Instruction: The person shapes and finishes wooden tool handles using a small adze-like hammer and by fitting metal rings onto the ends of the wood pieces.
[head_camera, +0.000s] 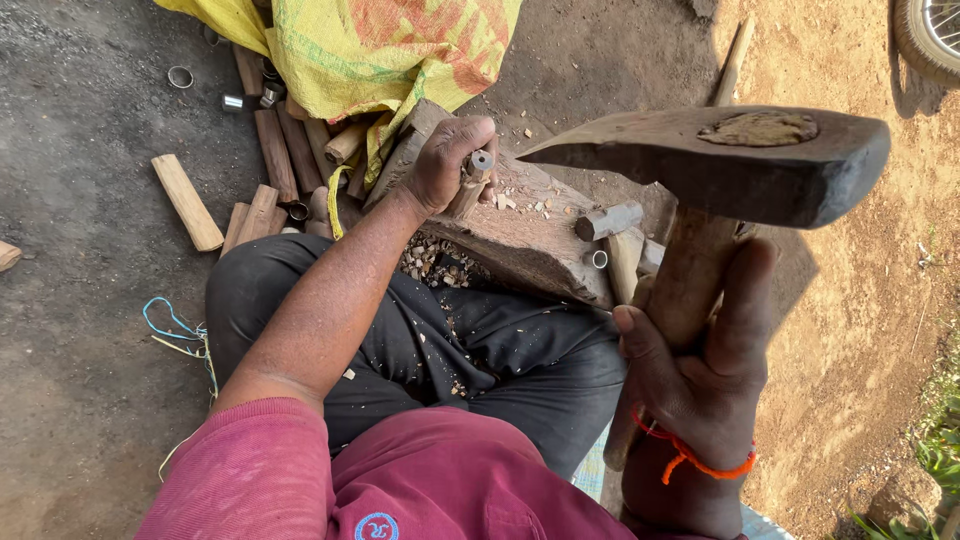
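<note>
Nearest, the right hand (700, 370) is wrapped tight around the wooden handle of a raised hammer (720, 165), its dark head up close. Farther out, the left hand (445, 160) clasps a short wooden peg (470, 185) capped by a metal ring, standing it on a chopping block (530, 240). Beyond lie cut wooden sticks (275, 150) and a yellow sack (370, 45).

The hammer head (720, 165) is dark grey-brown with a tan patch on top; its handle (680, 290) is reddish-brown. The sack (380, 50) is yellow with green and orange print. The shirt (400, 480) is maroon, the trousers (480, 350) black, the wrist thread (690, 455) orange.
</note>
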